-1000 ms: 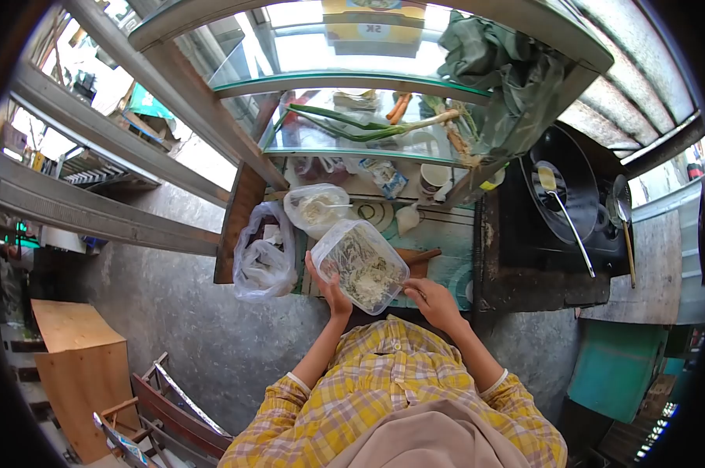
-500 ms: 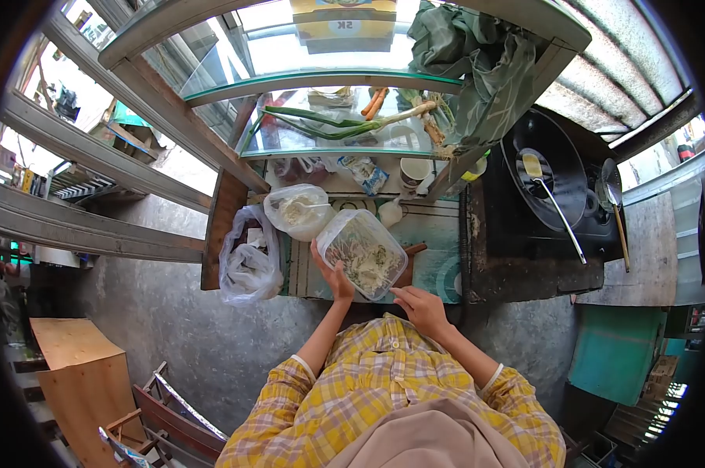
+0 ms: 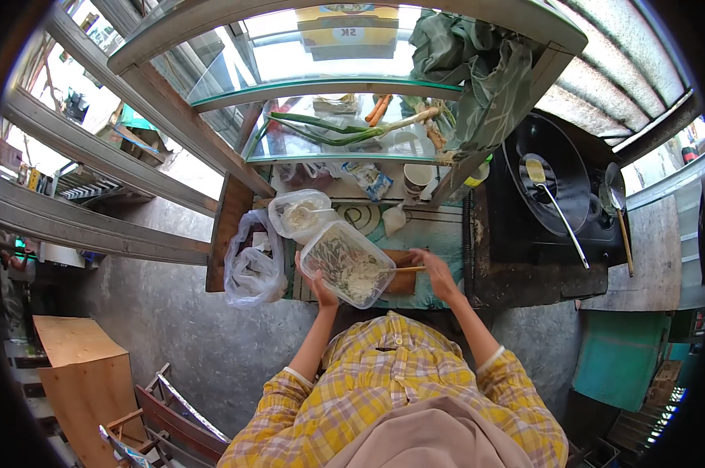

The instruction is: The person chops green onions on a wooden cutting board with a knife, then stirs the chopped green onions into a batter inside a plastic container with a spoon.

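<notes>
My left hand (image 3: 319,290) supports a clear plastic container (image 3: 321,253) at its left side, the thumb showing near the rim. Inside the container lie pale flour (image 3: 362,282) and chopped green leaves (image 3: 333,251). From the right, my right hand (image 3: 440,277), slightly blurred, grips the end of a thin wooden stick (image 3: 409,269); its other end reaches into the container. Just behind stands a smaller tub of white flour (image 3: 296,218) with a pale spoon handle in it. A brown wooden board (image 3: 402,283) lies under the stick.
A plastic bag (image 3: 255,269) sits at the left counter edge. At right, a black wok (image 3: 551,183) holds a spatula (image 3: 554,199) on the stove. Glass shelves (image 3: 345,160) with spring onions (image 3: 329,129) and carrots rise ahead. A small tied bag (image 3: 394,220) and a cup (image 3: 417,178) stand behind.
The container has shifted left and tilted over. My right hand has moved right and up from its near corner, and the light wooden stick now shows between hand and container.
</notes>
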`<state>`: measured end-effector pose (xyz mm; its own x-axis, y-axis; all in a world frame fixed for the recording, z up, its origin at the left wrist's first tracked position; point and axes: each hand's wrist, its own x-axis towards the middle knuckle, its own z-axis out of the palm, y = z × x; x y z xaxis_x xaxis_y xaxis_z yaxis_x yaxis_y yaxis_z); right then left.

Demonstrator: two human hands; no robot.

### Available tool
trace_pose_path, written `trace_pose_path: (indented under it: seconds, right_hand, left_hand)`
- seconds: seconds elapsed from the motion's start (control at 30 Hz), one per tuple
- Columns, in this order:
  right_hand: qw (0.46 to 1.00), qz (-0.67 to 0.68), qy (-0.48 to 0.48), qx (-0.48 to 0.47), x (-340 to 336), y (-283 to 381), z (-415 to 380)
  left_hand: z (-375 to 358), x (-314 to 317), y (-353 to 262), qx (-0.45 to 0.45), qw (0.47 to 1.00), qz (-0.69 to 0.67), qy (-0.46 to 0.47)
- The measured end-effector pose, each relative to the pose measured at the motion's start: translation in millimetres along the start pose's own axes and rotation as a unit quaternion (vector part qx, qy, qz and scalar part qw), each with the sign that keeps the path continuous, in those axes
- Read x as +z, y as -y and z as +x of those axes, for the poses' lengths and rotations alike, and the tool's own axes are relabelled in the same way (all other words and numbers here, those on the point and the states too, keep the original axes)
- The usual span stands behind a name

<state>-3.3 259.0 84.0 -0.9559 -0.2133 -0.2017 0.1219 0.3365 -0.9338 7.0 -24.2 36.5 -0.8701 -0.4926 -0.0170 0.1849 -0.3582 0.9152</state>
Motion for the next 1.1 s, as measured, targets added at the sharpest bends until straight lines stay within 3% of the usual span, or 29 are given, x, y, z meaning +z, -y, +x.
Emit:
trace_pose_path:
  seconds: [0.1,0.2,0.3,0.4,0.43,0.5,0.6,0.9,1.0,1.1]
  right_hand:
    - [0.968,-0.214,0.021,-0.131,0,-10,24]
    - [0.983,-0.152,0.081,-0.069,11,-7,33]
    - [0.983,0.174,0.053,0.025,7,8,23]
    - [0.989,0.13,-0.054,0.037,-4,-23,30]
    - [0.998,-0.042,-0.046,-0.006,-2,-31,29]
    - [0.921,-0.378,-0.026,-0.086,3,-42,21]
    - [0.907,-0.409,-0.007,-0.097,9,-48,18]
    - [0.913,-0.33,-0.241,0.0,-14,-79,-11]
    - [0.905,-0.327,-0.269,0.035,-23,-84,-9]
    - [0.91,-0.343,-0.232,0.019,-27,-86,-3]
  left_hand:
    - [-1,-4,0,0.005,1.0,-0.002,0.008]
    - [2,-9,2,0.015,1.0,-0.002,0.014]
    - [-1,-9,6,0.009,1.0,-0.004,0.008]
    - [-1,-15,9,0.004,1.0,-0.013,0.003]
    - [-2,-18,10,0.001,1.0,-0.019,0.005]
    - [-6,-22,11,-0.013,0.999,-0.049,0.0]
    - [-7,-26,9,-0.024,0.998,-0.059,0.002]
    - [-8,-26,12,-0.01,1.0,-0.014,-0.006]
    - [-7,-27,17,-0.008,1.0,0.014,0.005]
    - [-8,-22,16,-0.025,1.0,0.003,0.014]
